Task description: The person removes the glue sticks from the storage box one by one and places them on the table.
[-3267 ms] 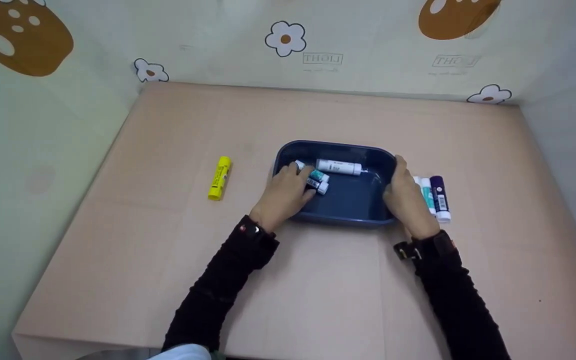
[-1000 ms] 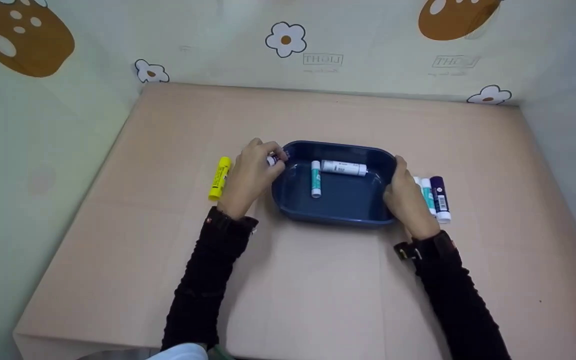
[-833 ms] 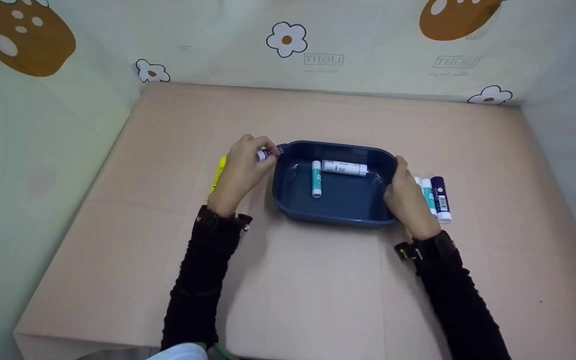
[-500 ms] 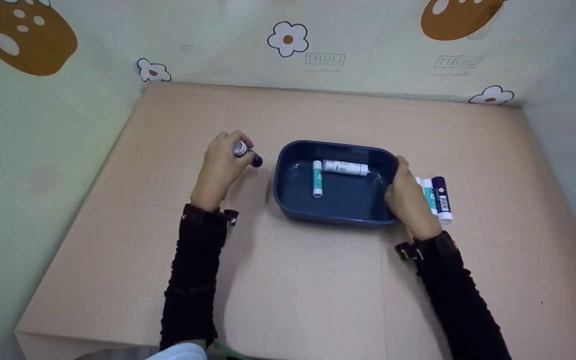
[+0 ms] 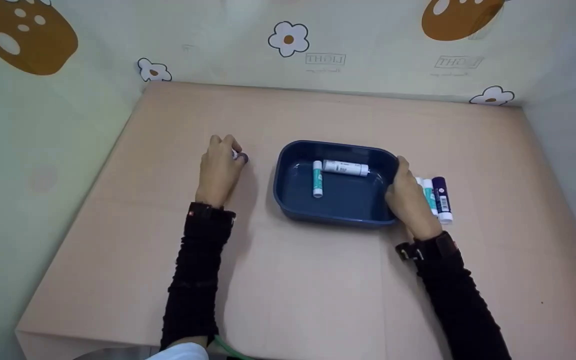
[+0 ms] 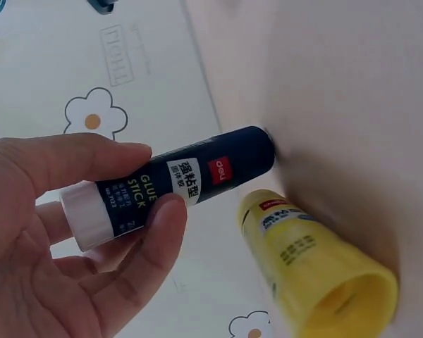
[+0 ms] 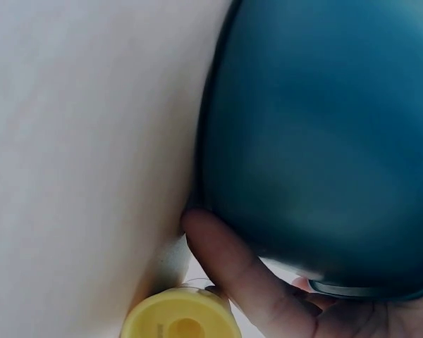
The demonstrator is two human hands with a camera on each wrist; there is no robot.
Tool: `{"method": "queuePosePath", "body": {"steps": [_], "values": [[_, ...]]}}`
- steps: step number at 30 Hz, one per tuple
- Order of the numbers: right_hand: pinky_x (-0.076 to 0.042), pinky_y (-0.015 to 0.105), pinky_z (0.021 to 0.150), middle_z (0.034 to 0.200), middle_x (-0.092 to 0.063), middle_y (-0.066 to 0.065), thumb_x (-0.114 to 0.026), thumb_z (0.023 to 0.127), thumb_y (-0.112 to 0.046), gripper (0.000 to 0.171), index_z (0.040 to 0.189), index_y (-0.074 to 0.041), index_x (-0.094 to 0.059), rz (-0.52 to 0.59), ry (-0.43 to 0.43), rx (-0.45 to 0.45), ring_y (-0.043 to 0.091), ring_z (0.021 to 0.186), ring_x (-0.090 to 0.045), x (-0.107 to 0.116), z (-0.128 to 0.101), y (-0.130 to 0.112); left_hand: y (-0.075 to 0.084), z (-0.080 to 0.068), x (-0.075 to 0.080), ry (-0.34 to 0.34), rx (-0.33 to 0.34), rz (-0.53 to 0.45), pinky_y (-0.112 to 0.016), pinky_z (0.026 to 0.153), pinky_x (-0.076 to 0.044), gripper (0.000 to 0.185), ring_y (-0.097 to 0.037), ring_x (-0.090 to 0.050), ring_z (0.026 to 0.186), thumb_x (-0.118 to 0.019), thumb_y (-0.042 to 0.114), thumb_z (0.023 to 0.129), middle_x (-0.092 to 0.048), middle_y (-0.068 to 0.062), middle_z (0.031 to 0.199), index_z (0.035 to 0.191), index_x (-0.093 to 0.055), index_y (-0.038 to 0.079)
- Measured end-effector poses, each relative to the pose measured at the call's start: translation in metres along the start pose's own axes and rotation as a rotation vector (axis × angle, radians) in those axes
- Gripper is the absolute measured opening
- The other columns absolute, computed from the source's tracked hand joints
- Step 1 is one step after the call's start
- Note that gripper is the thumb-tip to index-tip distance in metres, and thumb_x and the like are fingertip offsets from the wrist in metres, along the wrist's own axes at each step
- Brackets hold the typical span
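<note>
My left hand (image 5: 219, 170) pinches a dark navy glue stick (image 6: 197, 172) with a white end between thumb and fingers. Its far end is at or just above the table; I cannot tell whether it touches. Close beside it in the left wrist view lies a yellow glue stick (image 6: 303, 253), hidden under the hand in the head view. My right hand (image 5: 410, 200) grips the right end of a dark blue tray (image 5: 333, 220), thumb (image 7: 222, 250) against its outer wall. Inside the tray lie a white-and-teal glue stick (image 5: 317, 179) and a larger white one (image 5: 345, 168).
Right of the tray, a teal-and-white glue stick (image 5: 429, 195) and a dark purple one (image 5: 442, 199) lie side by side, partly behind my right hand. A yellow round-ended tube (image 7: 183, 317) shows near that thumb. Patterned wall covering (image 5: 228, 55) borders the table's back.
My left hand has lifted the navy glue stick out of the tray and carried it left to beside the yellow one. My right hand stays on the tray.
</note>
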State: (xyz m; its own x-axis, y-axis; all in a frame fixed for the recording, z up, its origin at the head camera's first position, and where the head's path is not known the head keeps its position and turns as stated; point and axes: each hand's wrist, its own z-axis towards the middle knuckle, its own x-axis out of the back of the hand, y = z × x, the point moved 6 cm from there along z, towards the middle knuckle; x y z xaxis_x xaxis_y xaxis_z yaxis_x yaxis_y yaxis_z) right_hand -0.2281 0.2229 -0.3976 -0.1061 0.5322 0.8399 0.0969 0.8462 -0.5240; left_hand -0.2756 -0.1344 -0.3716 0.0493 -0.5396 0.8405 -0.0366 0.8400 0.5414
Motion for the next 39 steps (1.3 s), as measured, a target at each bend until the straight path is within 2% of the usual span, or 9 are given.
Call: {"method": "queuePosePath", "body": {"steps": [5,11,13,21,25,30,36,39], "values": [[-0.041,0.057,0.09,0.134,-0.036,0.039,-0.031,0.089,-0.001,0.06,0.144,0.007,-0.007,0.004,-0.001,-0.003,0.05,0.112,-0.049,-0.001,0.0,0.0,0.001,-0.005,-0.001,-0.01,0.024,0.12,-0.045,0.07,-0.047,0.019,-0.034,-0.057,0.079,-0.057,0.016,0.086,-0.053,-0.018,0.096,0.097,-0.055,0.0],[-0.041,0.057,0.089,0.132,-0.038,0.04,-0.032,0.089,-0.001,0.06,0.143,0.007,-0.008,0.0,0.004,0.002,0.049,0.11,-0.05,0.0,0.0,0.001,0.0,-0.01,-0.013,-0.155,0.114,0.226,-0.05,0.072,-0.051,0.026,-0.041,-0.062,0.088,-0.059,0.011,0.082,-0.062,-0.026,0.099,0.102,-0.051,-0.004],[-0.042,0.056,0.089,0.132,-0.037,0.04,-0.032,0.089,-0.001,0.06,0.143,0.007,-0.007,0.003,-0.001,0.001,0.049,0.11,-0.05,0.0,0.0,0.0,0.0,-0.01,-0.017,-0.172,0.122,0.239,-0.049,0.072,-0.051,0.026,-0.041,-0.063,0.088,-0.059,0.008,0.08,-0.063,-0.025,0.097,0.102,-0.051,-0.003],[-0.041,0.056,0.091,0.135,-0.035,0.039,-0.033,0.09,-0.001,0.062,0.144,0.007,-0.006,0.008,-0.016,-0.012,0.049,0.113,-0.048,0.0,-0.001,0.0,0.0,-0.009,-0.02,-0.167,0.082,0.285,-0.051,0.073,-0.05,0.025,-0.04,-0.06,0.093,-0.059,0.005,0.078,-0.061,-0.022,0.101,0.101,-0.052,-0.003],[-0.041,0.057,0.091,0.134,-0.036,0.039,-0.033,0.089,-0.001,0.061,0.144,0.006,-0.006,0.006,-0.01,-0.012,0.049,0.111,-0.049,0.0,0.0,0.0,0.001,-0.008,-0.02,-0.199,0.042,0.291,-0.05,0.074,-0.049,0.023,-0.039,-0.055,0.097,-0.058,0.002,0.079,-0.058,-0.021,0.103,0.1,-0.051,-0.004],[-0.042,0.057,0.086,0.132,-0.039,0.039,-0.032,0.088,-0.002,0.061,0.144,0.006,-0.008,-0.007,0.004,-0.003,0.048,0.105,-0.053,0.0,0.001,0.0,0.001,-0.008,-0.02,-0.239,-0.002,0.299,-0.044,0.074,-0.048,0.02,-0.035,-0.05,0.092,-0.06,-0.003,0.077,-0.055,-0.019,0.1,0.095,-0.051,-0.002],[-0.042,0.056,0.085,0.131,-0.04,0.039,-0.033,0.088,-0.001,0.061,0.143,0.007,-0.008,-0.011,0.01,-0.002,0.047,0.104,-0.053,0.0,0.001,0.0,0.002,-0.008,-0.019,-0.252,-0.014,0.3,-0.045,0.077,-0.046,0.027,-0.036,-0.05,0.094,-0.062,-0.002,0.074,-0.056,-0.022,0.103,0.099,-0.053,-0.002],[-0.042,0.056,0.087,0.131,-0.04,0.039,-0.033,0.088,-0.001,0.061,0.144,0.007,-0.008,-0.005,0.009,-0.005,0.047,0.105,-0.053,0.0,0.0,0.0,0.005,-0.007,-0.018,-0.239,-0.016,0.266,-0.045,0.078,-0.046,0.027,-0.037,-0.051,0.096,-0.061,0.002,0.077,-0.055,-0.022,0.105,0.103,-0.053,-0.003]]}}
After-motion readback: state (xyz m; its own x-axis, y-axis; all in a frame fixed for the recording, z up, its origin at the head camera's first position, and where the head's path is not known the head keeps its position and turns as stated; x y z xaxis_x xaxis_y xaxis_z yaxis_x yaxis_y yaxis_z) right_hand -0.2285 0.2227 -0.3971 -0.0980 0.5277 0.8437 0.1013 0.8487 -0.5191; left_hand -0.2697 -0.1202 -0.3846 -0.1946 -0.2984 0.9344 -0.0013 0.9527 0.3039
